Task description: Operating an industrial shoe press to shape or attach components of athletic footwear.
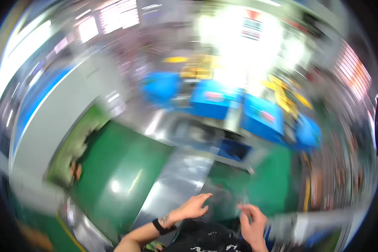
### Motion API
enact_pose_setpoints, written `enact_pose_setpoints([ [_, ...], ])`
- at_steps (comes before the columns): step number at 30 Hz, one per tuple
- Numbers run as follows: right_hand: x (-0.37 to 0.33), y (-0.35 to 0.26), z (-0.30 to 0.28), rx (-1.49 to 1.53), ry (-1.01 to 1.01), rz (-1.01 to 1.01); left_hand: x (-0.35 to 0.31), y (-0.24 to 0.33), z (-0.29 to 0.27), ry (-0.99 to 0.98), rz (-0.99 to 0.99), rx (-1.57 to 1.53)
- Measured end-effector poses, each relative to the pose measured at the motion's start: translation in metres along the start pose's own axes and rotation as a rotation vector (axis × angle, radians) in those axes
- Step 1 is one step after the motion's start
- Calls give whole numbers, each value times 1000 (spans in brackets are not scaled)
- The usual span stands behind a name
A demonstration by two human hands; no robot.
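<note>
Low in the picture, my left hand [193, 207] reaches inward, its thumb and fingers apart and nothing seen between them. A black band [163, 227] circles that wrist. A long shiny metal surface [178, 178] lies just beyond this hand, and I cannot tell whether they touch. To the right, my right hand [253, 221] is raised with thumb and fingers curved apart. No object shows in it, though motion blurs its fingertips. Both hands are in front of my black printed shirt [210, 237].
Ahead are blue boxy machine parts [214, 99] with yellow parts [281, 94] behind. A dark blue bin [234, 149] sits below them. A pale machine housing [50, 122] stands left over green floor [122, 164]. A grey surface [311, 224] lies at lower right.
</note>
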State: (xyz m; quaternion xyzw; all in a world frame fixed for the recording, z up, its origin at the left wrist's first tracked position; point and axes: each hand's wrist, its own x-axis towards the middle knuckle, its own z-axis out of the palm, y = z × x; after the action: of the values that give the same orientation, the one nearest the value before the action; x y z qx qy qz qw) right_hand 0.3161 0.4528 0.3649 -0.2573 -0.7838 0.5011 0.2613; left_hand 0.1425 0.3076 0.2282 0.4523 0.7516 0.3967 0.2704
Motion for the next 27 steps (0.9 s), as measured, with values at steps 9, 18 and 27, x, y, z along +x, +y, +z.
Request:
enact_pose_setpoints([
  [9, 129, 3, 295, -395, -1173, -315, -232, -266, -135, 1407, -1015, -61],
  [18, 66, -85, 688, -299, -1610, -1102, -340, -330, -56, 1544, -1533, 545],
  [27, -64, -141, 985, -84, -1643, -1294, -330, -360, -85, 1480, -1528, 434],
])
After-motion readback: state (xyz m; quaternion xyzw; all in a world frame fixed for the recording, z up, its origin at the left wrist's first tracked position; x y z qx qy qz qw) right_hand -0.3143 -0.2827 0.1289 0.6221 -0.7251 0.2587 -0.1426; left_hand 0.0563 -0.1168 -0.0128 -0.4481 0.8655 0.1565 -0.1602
